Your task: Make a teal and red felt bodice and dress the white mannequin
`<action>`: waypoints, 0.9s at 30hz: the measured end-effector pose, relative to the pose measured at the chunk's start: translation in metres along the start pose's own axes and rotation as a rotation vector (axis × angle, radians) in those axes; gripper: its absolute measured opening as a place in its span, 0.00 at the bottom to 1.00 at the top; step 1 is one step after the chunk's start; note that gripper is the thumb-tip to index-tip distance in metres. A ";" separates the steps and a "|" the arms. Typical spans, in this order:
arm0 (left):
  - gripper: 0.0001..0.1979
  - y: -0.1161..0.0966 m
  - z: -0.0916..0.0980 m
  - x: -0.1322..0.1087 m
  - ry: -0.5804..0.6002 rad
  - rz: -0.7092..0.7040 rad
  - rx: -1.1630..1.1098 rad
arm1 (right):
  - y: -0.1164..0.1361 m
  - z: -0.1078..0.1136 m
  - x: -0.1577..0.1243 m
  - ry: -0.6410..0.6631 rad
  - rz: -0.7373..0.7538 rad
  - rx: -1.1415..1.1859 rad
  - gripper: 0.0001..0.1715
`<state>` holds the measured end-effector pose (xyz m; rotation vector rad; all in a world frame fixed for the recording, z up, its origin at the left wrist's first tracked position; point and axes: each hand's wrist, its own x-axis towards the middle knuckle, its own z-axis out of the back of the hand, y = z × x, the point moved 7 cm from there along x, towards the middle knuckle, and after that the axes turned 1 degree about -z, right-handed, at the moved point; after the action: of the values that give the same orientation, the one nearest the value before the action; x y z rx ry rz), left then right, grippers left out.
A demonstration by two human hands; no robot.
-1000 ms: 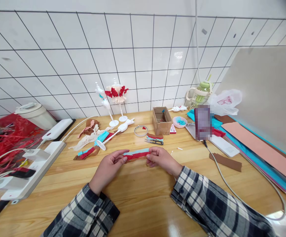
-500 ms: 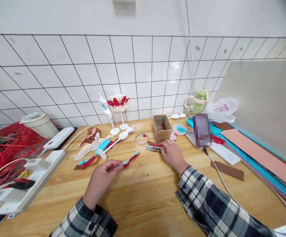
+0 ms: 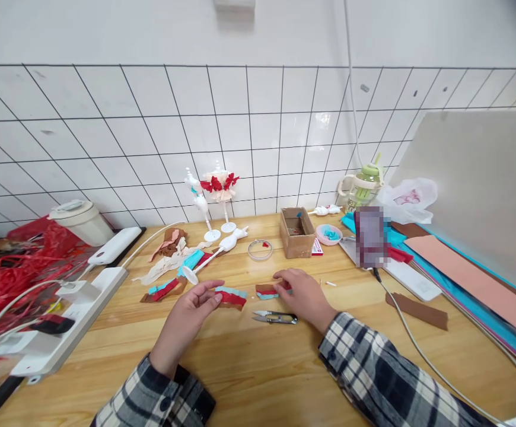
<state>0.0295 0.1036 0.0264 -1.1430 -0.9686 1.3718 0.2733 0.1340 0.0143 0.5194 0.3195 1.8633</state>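
Note:
My left hand (image 3: 192,308) pinches one end of a short layered strip of red, teal and brown paper (image 3: 231,296), just above the wooden table (image 3: 249,367). My right hand (image 3: 301,294) rests on the table with fingers curled over a second small piece of red, teal and brown paper (image 3: 267,290). A pair of small thread snips (image 3: 274,318) lies on the wood between my hands, just in front of my right hand.
Farther back are white doll figures on stands (image 3: 216,198), paper scraps (image 3: 171,255), a tape ring (image 3: 260,249), a small cardboard box (image 3: 296,232), a pink dish (image 3: 329,234) and a phone (image 3: 370,236). A power strip (image 3: 69,317) and red string lie left; coloured sheets (image 3: 471,273) right.
The long strip is now in two short pieces, one at each hand. The snips moved from beside the box to the table between my hands. My right hand came back from the snips' old spot.

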 end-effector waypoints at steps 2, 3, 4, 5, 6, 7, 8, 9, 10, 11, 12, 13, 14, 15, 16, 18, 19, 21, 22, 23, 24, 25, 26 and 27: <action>0.30 -0.004 0.000 -0.001 0.000 -0.045 0.045 | -0.007 0.003 0.002 -0.029 -0.042 -0.003 0.14; 0.32 -0.006 0.000 -0.002 -0.003 -0.069 0.067 | -0.009 0.002 0.003 -0.028 -0.045 -0.012 0.14; 0.34 -0.007 -0.001 -0.002 -0.003 -0.090 0.088 | -0.009 0.001 0.003 -0.012 -0.028 -0.024 0.13; 0.35 -0.008 -0.002 -0.003 0.003 -0.105 0.108 | -0.008 -0.002 0.003 0.018 0.006 -0.040 0.13; 0.35 -0.009 -0.002 -0.004 0.012 -0.113 0.124 | -0.006 -0.005 0.003 0.050 0.044 -0.065 0.13; 0.35 -0.009 -0.003 -0.004 0.017 -0.119 0.137 | -0.005 -0.008 0.002 0.072 0.069 -0.099 0.13; 0.35 -0.010 -0.003 -0.005 0.022 -0.123 0.148 | -0.006 -0.009 0.002 0.082 0.070 -0.142 0.13; 0.35 -0.010 -0.001 -0.005 0.019 -0.127 0.158 | -0.009 -0.008 0.002 0.075 0.043 -0.187 0.13; 0.35 -0.011 0.001 -0.006 0.008 -0.130 0.168 | -0.013 -0.005 0.003 0.051 -0.002 -0.227 0.14; 0.35 -0.012 0.005 -0.007 -0.009 -0.134 0.181 | -0.017 -0.001 0.003 0.014 -0.051 -0.250 0.15; 0.35 -0.012 0.010 -0.008 -0.026 -0.139 0.197 | -0.019 0.004 0.003 -0.029 -0.088 -0.249 0.16; 0.36 -0.012 0.014 -0.010 -0.030 -0.146 0.216 | -0.018 0.010 0.002 -0.071 -0.108 -0.216 0.18; 0.35 -0.012 0.016 -0.013 -0.014 -0.156 0.238 | -0.014 0.013 0.001 -0.098 -0.109 -0.146 0.21; 0.35 -0.010 0.017 -0.017 0.028 -0.165 0.260 | -0.006 0.014 -0.001 -0.102 -0.090 -0.045 0.23; 0.34 -0.009 0.015 -0.021 0.089 -0.175 0.282 | 0.006 0.013 -0.004 -0.082 -0.054 0.081 0.25; 0.33 -0.006 0.006 -0.031 0.215 -0.191 0.323 | 0.042 -0.001 -0.012 0.083 0.087 0.363 0.26; 0.33 -0.005 0.002 -0.036 0.250 -0.200 0.342 | 0.062 -0.007 -0.018 0.145 0.181 0.467 0.28; 0.32 -0.006 -0.007 -0.043 0.271 -0.213 0.378 | 0.093 -0.016 -0.028 0.206 0.285 0.629 0.30; 0.32 -0.007 -0.011 -0.045 0.256 -0.217 0.396 | 0.099 -0.021 -0.030 0.214 0.257 0.687 0.25; 0.31 -0.009 -0.014 -0.045 0.238 -0.219 0.413 | 0.100 -0.026 -0.030 0.212 0.201 0.737 0.19; 0.31 -0.011 -0.017 -0.044 0.221 -0.217 0.421 | 0.098 -0.030 -0.030 0.207 0.127 0.782 0.13; 0.31 -0.013 -0.021 -0.043 0.213 -0.210 0.418 | 0.093 -0.034 -0.030 0.197 0.053 0.815 0.10; 0.31 -0.015 -0.026 -0.041 0.216 -0.199 0.404 | 0.086 -0.037 -0.029 0.185 -0.009 0.840 0.10; 0.31 -0.016 -0.031 -0.039 0.227 -0.188 0.384 | 0.079 -0.039 -0.028 0.174 -0.057 0.863 0.12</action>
<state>0.0627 0.0653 0.0399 -0.8696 -0.6002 1.1833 0.1966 0.0812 0.0109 0.9046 1.2652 1.6541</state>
